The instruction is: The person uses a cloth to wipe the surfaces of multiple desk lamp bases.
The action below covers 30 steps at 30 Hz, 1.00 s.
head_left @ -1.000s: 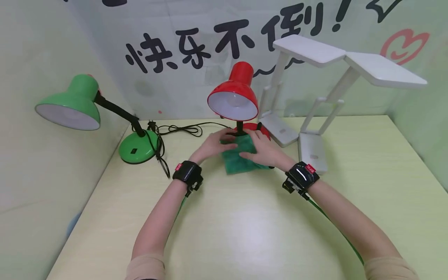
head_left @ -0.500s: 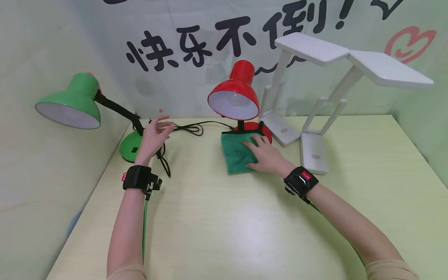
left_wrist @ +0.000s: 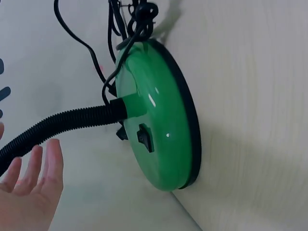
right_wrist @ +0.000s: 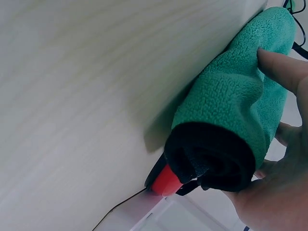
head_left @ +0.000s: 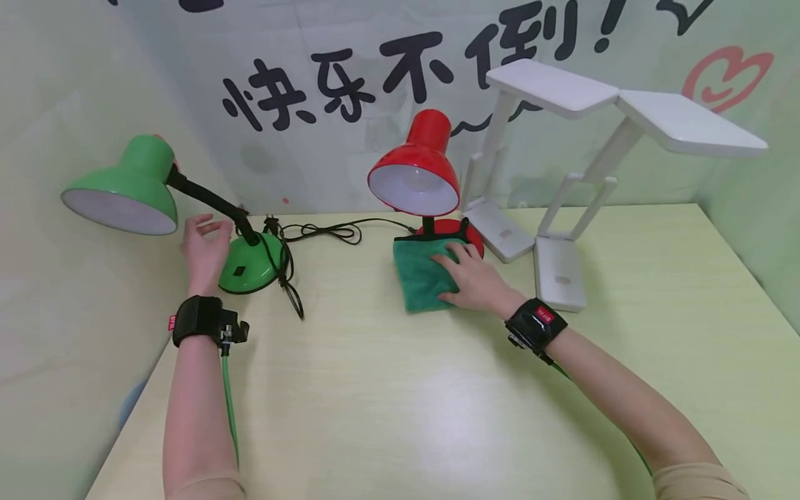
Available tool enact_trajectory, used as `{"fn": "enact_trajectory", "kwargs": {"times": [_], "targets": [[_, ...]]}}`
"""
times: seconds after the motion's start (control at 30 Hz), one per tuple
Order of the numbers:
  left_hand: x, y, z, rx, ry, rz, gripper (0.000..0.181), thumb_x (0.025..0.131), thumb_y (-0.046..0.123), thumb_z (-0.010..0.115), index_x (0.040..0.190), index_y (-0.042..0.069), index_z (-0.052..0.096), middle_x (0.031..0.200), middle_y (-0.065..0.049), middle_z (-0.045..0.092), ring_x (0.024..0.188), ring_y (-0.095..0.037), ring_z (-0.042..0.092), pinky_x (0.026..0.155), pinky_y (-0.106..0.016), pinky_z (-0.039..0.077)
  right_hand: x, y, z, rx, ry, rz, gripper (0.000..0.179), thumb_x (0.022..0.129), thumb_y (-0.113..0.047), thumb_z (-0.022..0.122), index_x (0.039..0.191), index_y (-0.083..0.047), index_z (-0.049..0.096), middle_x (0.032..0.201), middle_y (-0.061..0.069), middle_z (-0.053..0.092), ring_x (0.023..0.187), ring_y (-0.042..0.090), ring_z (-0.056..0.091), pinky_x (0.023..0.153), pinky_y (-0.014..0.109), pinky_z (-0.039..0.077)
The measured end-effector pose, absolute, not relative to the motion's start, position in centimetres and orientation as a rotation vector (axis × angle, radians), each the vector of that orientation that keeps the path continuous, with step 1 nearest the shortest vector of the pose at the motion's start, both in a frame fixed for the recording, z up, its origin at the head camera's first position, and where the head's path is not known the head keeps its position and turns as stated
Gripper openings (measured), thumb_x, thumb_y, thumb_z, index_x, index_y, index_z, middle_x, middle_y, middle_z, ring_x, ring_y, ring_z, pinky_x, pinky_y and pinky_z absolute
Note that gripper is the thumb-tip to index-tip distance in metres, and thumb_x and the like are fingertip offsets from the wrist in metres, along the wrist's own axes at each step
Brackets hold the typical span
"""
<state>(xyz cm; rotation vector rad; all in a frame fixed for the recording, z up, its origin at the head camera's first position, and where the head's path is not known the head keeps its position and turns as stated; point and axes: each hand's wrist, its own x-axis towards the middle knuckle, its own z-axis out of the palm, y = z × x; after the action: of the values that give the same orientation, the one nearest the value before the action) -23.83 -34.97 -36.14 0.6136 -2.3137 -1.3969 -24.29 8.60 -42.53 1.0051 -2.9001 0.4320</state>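
Note:
A green desk lamp point(head_left: 246, 264) stands at the left, its round base and rocker switch also large in the left wrist view. My left hand point(head_left: 206, 250) is beside its black gooseneck point(left_wrist: 72, 119), fingers loosely extended and holding nothing. Whether a fingertip touches the neck I cannot tell. A folded green towel point(head_left: 425, 274) with a black edge lies against the base of a red desk lamp point(head_left: 415, 170). My right hand point(head_left: 478, 281) rests on the towel's right part with spread fingers. In the right wrist view, the thumb presses into the towel point(right_wrist: 221, 96); other fingertips are partly hidden behind it.
Two white folding lamps point(head_left: 559, 271) stand right of the red lamp, close to my right hand. A coiled black cord point(head_left: 331, 230) runs along the back of the pale table point(head_left: 406, 417). Walls close off the left, back and right sides.
My left hand has left the towel and moved left, past the green lamp's base to the far side of its neck. The right hand has shifted slightly down on the towel and stayed there.

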Motion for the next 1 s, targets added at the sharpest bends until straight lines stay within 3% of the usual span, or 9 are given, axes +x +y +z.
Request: {"fn": "enact_trajectory", "kwargs": {"times": [0.1,0.17,0.3,0.4,0.5,0.73,0.83,1.0], "targets": [[-24.4,-35.2,-35.6,0.691,-2.281,-1.363,0.057,0.093,0.043,0.050,0.141,0.017,0.034,0.115,0.011,0.050,0.092,-0.004,0.051,0.083,-0.020,0.043,-24.3,8.7,-42.6,1.007,-2.893,0.423,0.070,0.080,-0.036,0.075,0.139,-0.012,0.045,0.142,0.019,0.037,0.127,0.039,0.037,0.093,0.050,0.048],[-25.0,-35.4,-35.3,0.699,-2.241,-1.373,0.060,0.093,0.044,0.050,0.143,0.017,0.031,0.128,0.003,0.048,0.106,-0.013,0.052,0.092,-0.026,0.042,-24.4,8.7,-42.7,1.008,-2.888,0.420,0.070,0.080,-0.036,0.075,0.139,-0.012,0.045,0.142,0.019,0.037,0.127,0.039,0.037,0.093,0.049,0.048],[-26.1,-35.2,-34.7,0.661,-2.166,-1.450,0.068,0.093,0.044,0.050,0.149,0.022,0.018,0.150,-0.005,0.033,0.126,-0.024,0.043,0.105,-0.031,0.037,-24.5,8.8,-42.8,1.005,-2.879,0.419,0.070,0.079,-0.035,0.076,0.138,-0.012,0.046,0.141,0.019,0.038,0.126,0.039,0.038,0.092,0.049,0.049],[-26.7,-34.7,-34.1,0.607,-2.083,-1.571,0.074,0.094,0.039,0.051,0.151,0.027,0.005,0.156,-0.003,0.024,0.133,-0.023,0.038,0.109,-0.031,0.034,-24.5,8.8,-42.9,1.006,-2.883,0.416,0.070,0.079,-0.035,0.075,0.138,-0.012,0.045,0.142,0.019,0.038,0.127,0.039,0.037,0.092,0.049,0.049],[-27.2,-34.3,-33.6,0.519,-1.970,-1.708,0.077,0.096,0.029,0.051,0.151,0.030,-0.003,0.156,-0.005,0.024,0.137,-0.018,0.035,0.111,-0.029,0.032,-24.4,8.7,-42.9,1.010,-2.890,0.417,0.069,0.080,-0.034,0.075,0.139,-0.012,0.045,0.142,0.018,0.037,0.127,0.039,0.037,0.092,0.048,0.050],[-28.0,-34.0,-33.3,0.500,-2.014,-1.645,0.079,0.100,0.020,0.041,0.150,0.023,-0.020,0.161,0.006,-0.005,0.144,-0.005,0.020,0.115,-0.021,0.024,-24.4,8.5,-42.9,1.011,-2.860,0.389,0.066,0.080,-0.029,0.075,0.137,-0.011,0.048,0.139,0.019,0.040,0.123,0.039,0.039,0.091,0.048,0.049],[-28.3,-34.4,-33.7,0.509,-2.054,-1.554,0.077,0.100,0.021,0.041,0.150,0.024,-0.017,0.161,0.004,0.002,0.144,-0.009,0.024,0.115,-0.022,0.026,-24.5,8.2,-43.1,1.016,-2.777,0.335,0.057,0.079,-0.020,0.075,0.131,-0.009,0.053,0.131,0.019,0.047,0.115,0.037,0.044,0.087,0.045,0.050],[-28.5,-34.5,-34.4,0.488,-2.102,-1.455,0.076,0.099,0.023,0.043,0.151,0.027,-0.013,0.160,0.000,0.014,0.141,-0.014,0.032,0.114,-0.025,0.029,-24.6,7.9,-43.6,1.018,-2.606,0.248,0.042,0.080,-0.006,0.069,0.121,-0.006,0.059,0.114,0.019,0.057,0.098,0.034,0.051,0.070,0.040,0.053]]}}
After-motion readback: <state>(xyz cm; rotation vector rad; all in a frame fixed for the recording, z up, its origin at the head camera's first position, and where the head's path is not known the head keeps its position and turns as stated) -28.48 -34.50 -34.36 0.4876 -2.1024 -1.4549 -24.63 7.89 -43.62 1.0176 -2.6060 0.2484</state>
